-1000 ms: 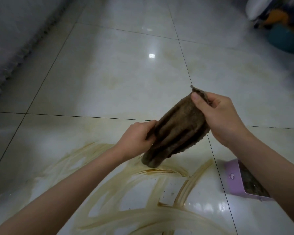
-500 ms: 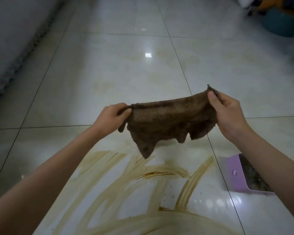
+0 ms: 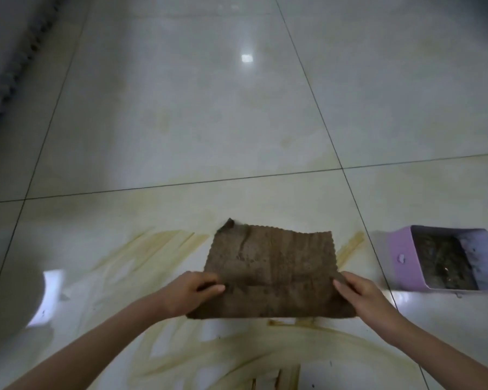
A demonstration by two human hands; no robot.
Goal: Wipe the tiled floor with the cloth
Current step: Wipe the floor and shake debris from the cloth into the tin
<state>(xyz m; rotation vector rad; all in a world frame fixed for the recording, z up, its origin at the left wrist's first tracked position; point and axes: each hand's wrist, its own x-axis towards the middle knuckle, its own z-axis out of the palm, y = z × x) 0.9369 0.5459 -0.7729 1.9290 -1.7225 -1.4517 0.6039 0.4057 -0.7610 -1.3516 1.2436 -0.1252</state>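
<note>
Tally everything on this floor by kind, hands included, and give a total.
brown cloth: 1
purple box: 1
hands: 2, left hand and right hand
Total: 4

No text, label, brand, number or sign can be read anywhere.

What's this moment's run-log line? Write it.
cloth: spread over brown smears | left hand: grips left edge | right hand: grips right edge | purple box: right, apart
</note>
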